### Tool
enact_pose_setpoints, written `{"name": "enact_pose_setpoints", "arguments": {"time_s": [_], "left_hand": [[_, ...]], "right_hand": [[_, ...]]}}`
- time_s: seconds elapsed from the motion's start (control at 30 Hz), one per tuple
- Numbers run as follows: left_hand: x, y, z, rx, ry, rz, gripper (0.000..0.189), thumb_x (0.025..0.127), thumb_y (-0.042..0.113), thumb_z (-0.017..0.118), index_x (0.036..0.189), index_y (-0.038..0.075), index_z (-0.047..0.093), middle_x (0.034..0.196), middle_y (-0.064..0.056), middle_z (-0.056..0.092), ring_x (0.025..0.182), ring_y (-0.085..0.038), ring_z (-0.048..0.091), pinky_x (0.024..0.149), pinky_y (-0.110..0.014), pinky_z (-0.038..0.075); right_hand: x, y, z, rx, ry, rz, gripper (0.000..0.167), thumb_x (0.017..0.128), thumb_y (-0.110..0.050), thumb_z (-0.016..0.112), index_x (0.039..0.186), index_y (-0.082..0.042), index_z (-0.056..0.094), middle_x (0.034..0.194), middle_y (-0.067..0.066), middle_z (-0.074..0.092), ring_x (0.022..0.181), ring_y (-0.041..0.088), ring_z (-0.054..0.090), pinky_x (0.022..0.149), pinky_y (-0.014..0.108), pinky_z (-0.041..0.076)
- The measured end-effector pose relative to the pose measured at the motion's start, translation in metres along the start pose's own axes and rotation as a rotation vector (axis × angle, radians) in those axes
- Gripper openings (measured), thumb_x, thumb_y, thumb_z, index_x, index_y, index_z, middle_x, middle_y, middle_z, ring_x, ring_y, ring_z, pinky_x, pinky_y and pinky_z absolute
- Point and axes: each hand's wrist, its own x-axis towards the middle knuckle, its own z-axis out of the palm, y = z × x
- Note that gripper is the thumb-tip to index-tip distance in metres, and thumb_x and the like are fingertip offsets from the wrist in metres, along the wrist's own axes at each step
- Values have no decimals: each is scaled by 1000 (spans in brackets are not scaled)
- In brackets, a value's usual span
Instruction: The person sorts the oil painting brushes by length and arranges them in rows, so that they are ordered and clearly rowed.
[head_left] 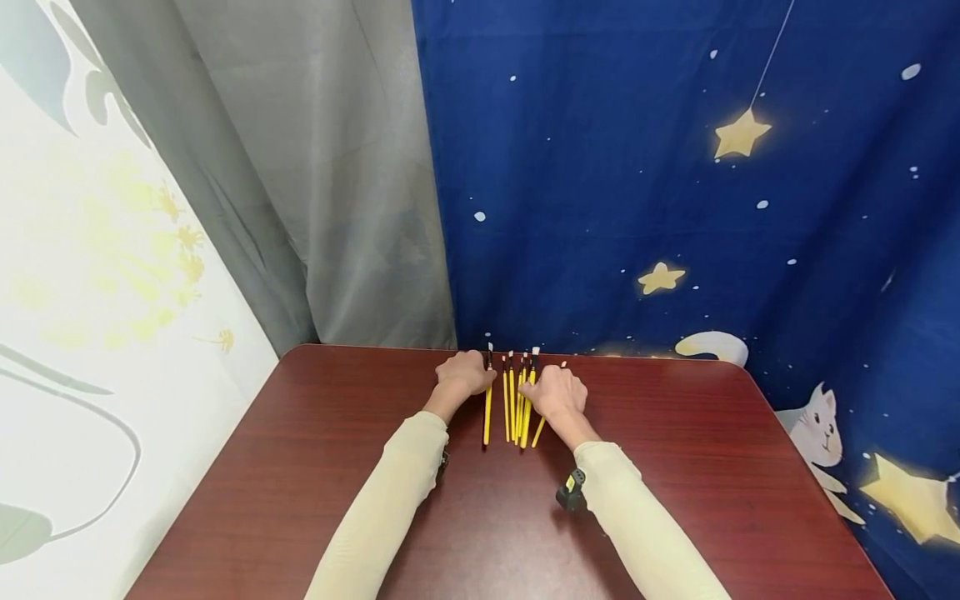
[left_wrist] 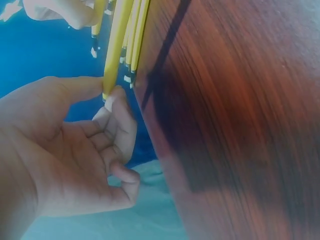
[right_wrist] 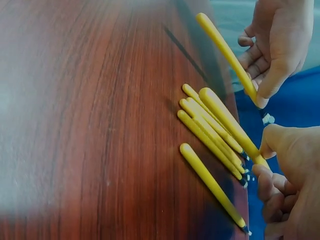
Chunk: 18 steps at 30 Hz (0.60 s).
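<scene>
Presently our left hand point(head_left: 463, 373) pinches one brush point(head_left: 487, 412), our right hand point(head_left: 558, 390) another brush point(right_wrist: 229, 125), with loose brushes point(head_left: 512, 404) between on the bench point(head_left: 495, 517) and a lone brush point(head_left: 539, 432) partly screened by our right hand.

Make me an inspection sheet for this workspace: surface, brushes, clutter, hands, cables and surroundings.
Surface: reddish-brown wood-grain table, with glare and shadows.
Job's things: slim yellow-handled paintbrushes with dark necks and pale tips, side by side near the far edge, tips toward it.
Clutter: nothing seen.
Left hand: pinches the leftmost brush near its tip end.
Right hand: pinches a thicker brush near its tip end; small black device at that wrist.
Cables: nothing seen.
Surroundings: dark blue fabric curtain printed with yellow stars, plain grey fabric curtain, white plant-print hanging.
</scene>
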Motion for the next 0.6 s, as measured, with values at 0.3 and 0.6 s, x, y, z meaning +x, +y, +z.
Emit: {"name": "enact_pose_setpoints", "arguments": {"time_s": [0.3, 0.6], "left_hand": [[2, -19, -2, -127, -74, 24, 42, 105, 43, 61, 76, 13, 64, 71, -3, 57, 65, -22, 55, 62, -35, 44], [14, -41, -5, -287, -129, 55, 56, 106, 38, 63, 55, 18, 52, 55, 2, 55, 54, -17, 50, 54, -28, 38]], "right_hand": [[-1, -12, 11, 52, 21, -103, 52, 83, -46, 76, 48, -23, 45, 50, -6, 43, 49, 21, 52, 46, 34, 36], [-7, -31, 23, 143, 38, -128, 46, 85, -39, 71, 50, -23, 45, 49, -6, 43, 47, 21, 50, 45, 34, 34]]}}
